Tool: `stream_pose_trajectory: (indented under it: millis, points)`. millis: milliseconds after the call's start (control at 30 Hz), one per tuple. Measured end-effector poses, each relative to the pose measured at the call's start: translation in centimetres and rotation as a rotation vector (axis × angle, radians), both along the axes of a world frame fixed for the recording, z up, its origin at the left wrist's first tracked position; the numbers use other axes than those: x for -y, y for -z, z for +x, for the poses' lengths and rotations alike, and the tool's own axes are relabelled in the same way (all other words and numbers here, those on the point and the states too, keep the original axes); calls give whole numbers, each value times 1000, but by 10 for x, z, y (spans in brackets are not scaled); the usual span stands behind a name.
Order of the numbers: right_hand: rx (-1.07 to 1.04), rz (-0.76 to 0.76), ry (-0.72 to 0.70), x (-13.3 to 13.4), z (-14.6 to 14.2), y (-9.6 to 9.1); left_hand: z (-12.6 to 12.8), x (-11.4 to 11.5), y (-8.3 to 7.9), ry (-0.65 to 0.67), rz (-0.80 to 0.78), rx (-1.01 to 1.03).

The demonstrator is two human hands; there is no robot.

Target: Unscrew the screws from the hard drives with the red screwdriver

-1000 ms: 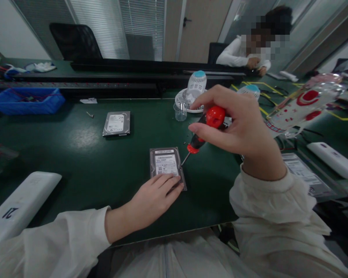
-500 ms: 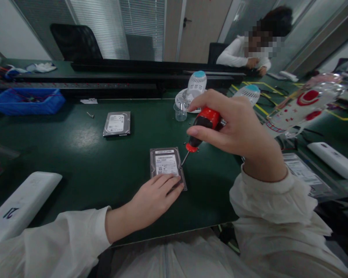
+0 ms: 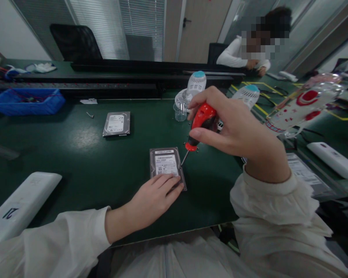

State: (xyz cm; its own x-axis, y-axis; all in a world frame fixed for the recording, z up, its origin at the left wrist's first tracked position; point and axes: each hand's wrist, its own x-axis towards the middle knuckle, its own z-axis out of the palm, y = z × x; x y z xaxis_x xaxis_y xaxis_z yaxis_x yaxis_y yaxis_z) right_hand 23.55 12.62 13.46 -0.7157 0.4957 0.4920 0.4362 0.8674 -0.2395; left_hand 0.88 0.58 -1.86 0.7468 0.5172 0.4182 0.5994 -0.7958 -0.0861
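Note:
A hard drive [image 3: 166,162] with a white label lies flat on the green table [image 3: 84,162] in front of me. My left hand [image 3: 155,197] rests on its near edge, fingers stretched flat and pressing it down. My right hand [image 3: 234,129] is closed round the red and black handle of a screwdriver [image 3: 200,125]. The screwdriver leans to the right, and its thin metal tip touches the drive's right edge.
A second hard drive [image 3: 116,123] lies further back on the left. A small clear cup [image 3: 180,112] and white fans [image 3: 195,87] stand behind. A blue bin [image 3: 26,101] sits far left, white cases [image 3: 17,206] at both sides. Another person [image 3: 243,54] sits at the far table.
My right hand has turned the screwdriver handle between its fingers, and the handle has tipped more upright. The left hand and the drive have stayed put. A hand at the far left edge has gone.

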Motion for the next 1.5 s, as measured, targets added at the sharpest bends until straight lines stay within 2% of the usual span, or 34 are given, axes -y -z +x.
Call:
stream_pose_trajectory:
  millis: [167,267,433,567,667,767,900,1100,1167,1300,1367,1500]
  points:
    - [-2,-33,-150,0,2,-2,1,0,0,0,-1,6]
    - [-68,-73,-72,1,-1,-1,1,-1,-1,0,1,12]
    - [-77,18,54,1,-5,0,0,0,-2,3,15,29]
    - [-27,13,-30,4,-3,-5,0,0,-1,-2,7,21]
    - [-74,-39,-92,7,-2,-7,0,0,0,3,3,27]
    - [-123,4,-41,8,-3,-6,0,0,-1,6,8,34]
    - [-75,120,45,5,-3,-4,0,0,-2,5,11,28]
    - [-27,-42,-89,5,0,-8,1,0,-2,-4,16,35]
    - [-47,-28,-52,4,-1,-7,0,0,-2,0,18,40]
    - [-31,118,67,1,-1,-4,0,0,-2,7,29,51]
    - [-5,95,19,-1,0,-4,1,0,-2,1,24,40]
    - [-16,-33,-177,0,2,-7,0,0,-1,-7,5,9]
